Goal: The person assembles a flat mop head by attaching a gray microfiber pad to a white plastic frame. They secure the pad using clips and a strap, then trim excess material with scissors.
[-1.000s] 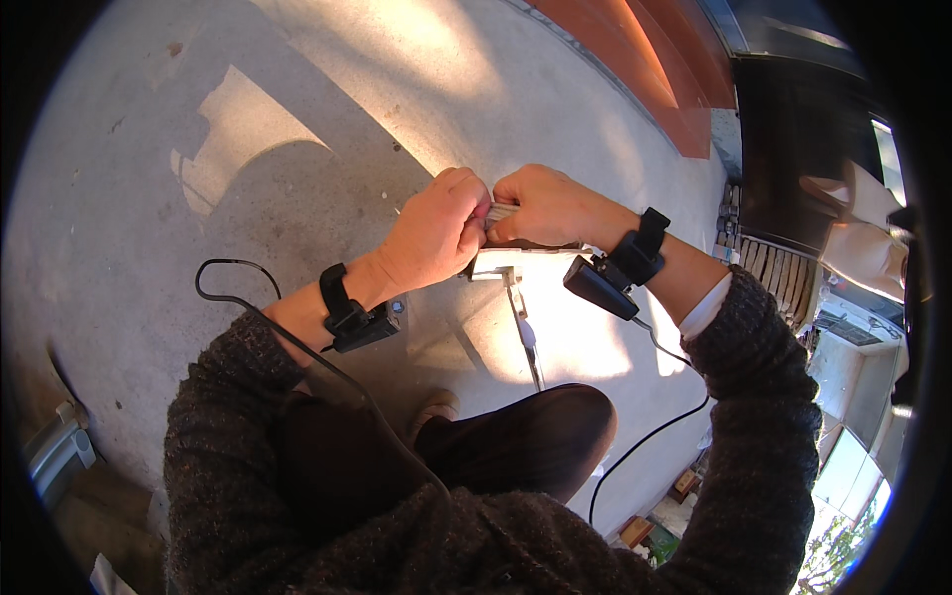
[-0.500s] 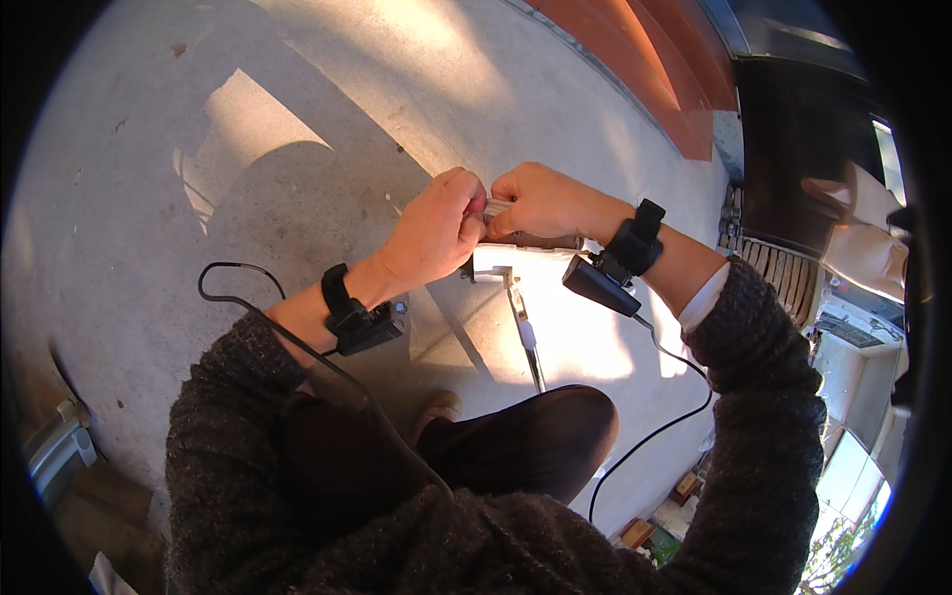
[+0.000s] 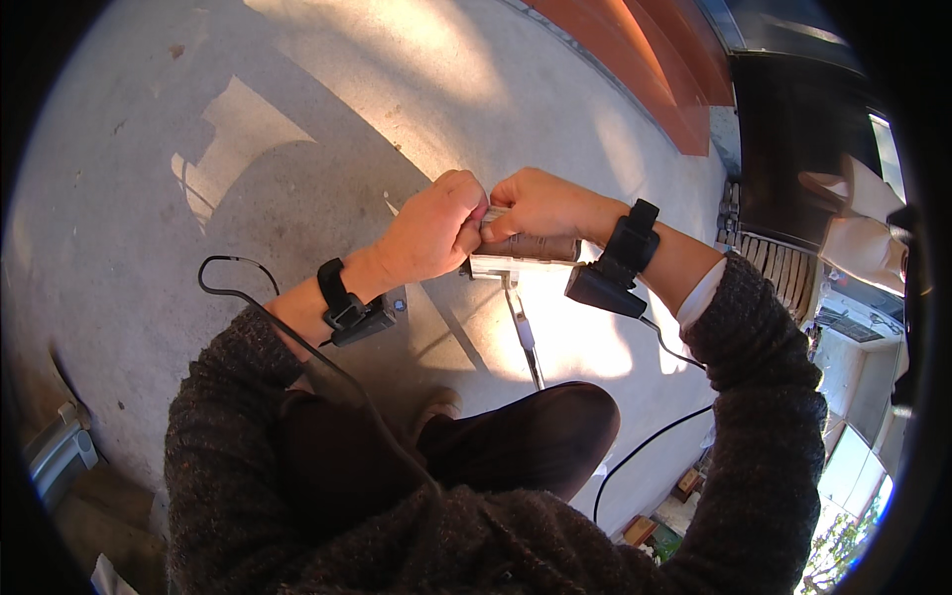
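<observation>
My left hand (image 3: pixel 441 228) and my right hand (image 3: pixel 545 205) meet side by side in front of me, fingers curled and thumbs pressed in. Between and beneath them is a flat brown-grey piece (image 3: pixel 531 248) with a pale near edge. It sits on the head of a thin metal pole (image 3: pixel 526 337) with a white joint, which slants down toward my knee. My right fingers pinch the piece's far left part. The left fingers close at its left end, where their tips are hidden. What kind of piece it is cannot be made out.
Grey concrete floor (image 3: pixel 327 59) with sunlit patches lies around. A red-brown step-like structure (image 3: pixel 669 79) stands at the far right, with a slatted wooden piece (image 3: pixel 773 263) nearer. Black cables (image 3: pixel 327 362) run from devices strapped to both wrists. A grey metal frame (image 3: pixel 64 441) is at the lower left.
The brown-grey piece shows more of its upper face and near edge now, as if tilted toward me. Both hands stay closed in nearly the same place.
</observation>
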`<state>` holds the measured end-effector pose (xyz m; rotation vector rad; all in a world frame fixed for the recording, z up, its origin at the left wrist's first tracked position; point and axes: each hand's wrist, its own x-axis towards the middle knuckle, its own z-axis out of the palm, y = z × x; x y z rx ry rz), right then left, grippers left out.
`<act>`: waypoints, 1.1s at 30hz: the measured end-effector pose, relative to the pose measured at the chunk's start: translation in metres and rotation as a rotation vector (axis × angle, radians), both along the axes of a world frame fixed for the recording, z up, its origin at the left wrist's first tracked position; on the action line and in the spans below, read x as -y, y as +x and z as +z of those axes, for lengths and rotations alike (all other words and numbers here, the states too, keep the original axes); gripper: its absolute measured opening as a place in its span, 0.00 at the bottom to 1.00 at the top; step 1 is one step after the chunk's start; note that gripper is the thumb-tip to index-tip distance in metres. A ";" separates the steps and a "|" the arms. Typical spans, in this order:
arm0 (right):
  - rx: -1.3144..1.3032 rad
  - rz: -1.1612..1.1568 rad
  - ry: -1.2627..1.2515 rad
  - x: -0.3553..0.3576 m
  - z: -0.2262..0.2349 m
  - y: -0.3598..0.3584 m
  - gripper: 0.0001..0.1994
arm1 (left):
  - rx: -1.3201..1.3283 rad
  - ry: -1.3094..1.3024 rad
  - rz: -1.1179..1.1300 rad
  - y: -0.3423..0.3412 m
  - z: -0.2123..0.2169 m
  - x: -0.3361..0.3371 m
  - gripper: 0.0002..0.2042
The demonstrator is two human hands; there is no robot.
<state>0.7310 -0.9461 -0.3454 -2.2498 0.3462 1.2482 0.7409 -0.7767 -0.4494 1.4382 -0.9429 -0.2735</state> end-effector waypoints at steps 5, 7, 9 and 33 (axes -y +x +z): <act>-0.028 -0.027 0.042 0.001 0.004 -0.003 0.19 | 0.132 -0.025 -0.021 0.005 0.002 -0.001 0.09; -0.033 -0.030 0.021 0.001 0.010 -0.001 0.15 | 0.127 -0.040 -0.010 0.009 0.003 -0.002 0.10; -0.038 -0.012 -0.017 -0.001 0.013 0.001 0.15 | 0.125 -0.027 -0.013 0.012 0.004 -0.004 0.11; 0.037 0.037 0.024 -0.004 0.018 0.005 0.15 | 0.232 0.038 -0.074 0.028 0.018 -0.006 0.08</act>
